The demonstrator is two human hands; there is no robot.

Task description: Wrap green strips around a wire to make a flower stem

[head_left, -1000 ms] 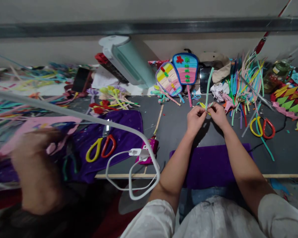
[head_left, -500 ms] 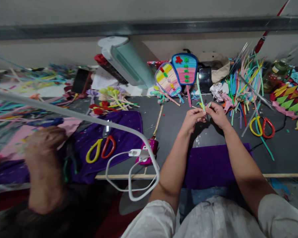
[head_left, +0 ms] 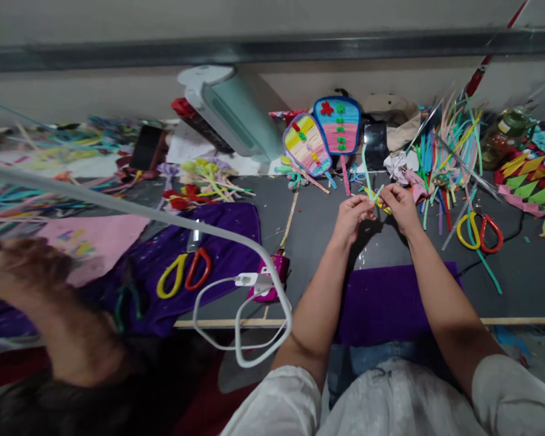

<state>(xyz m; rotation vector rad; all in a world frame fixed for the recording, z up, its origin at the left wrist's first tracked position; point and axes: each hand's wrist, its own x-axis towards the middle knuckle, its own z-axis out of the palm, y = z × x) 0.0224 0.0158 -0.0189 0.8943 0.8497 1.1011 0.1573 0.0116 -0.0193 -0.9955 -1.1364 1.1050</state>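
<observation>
My left hand point(head_left: 355, 215) pinches a pale green pipe cleaner point(head_left: 367, 172) above the dark table. One end of it stands up past the fingers. My right hand point(head_left: 397, 207) is close beside, its fingertips closed on another part of the same green stem, which makes a small V between the hands. Something yellow shows just below the fingertips, too small to make out. Under my forearms lies a purple cloth point(head_left: 381, 303). Beyond the hands are two fan-shaped pieces, one blue-edged point(head_left: 349, 126) and one purple-edged point(head_left: 306, 145).
Red-and-yellow scissors point(head_left: 480, 235) lie at right near a bundle of colourful pipe cleaners point(head_left: 454, 151). At left a white cable point(head_left: 263, 245) arches over a pink power adapter point(head_left: 279, 275) and more scissors point(head_left: 185, 272). A co-worker's hand point(head_left: 27, 266) is blurred at far left.
The green pipe cleaner now shows a V between my fingertips, and my right fingers have shifted slightly. The co-worker's hand has moved left, uncovering the pink sheet.
</observation>
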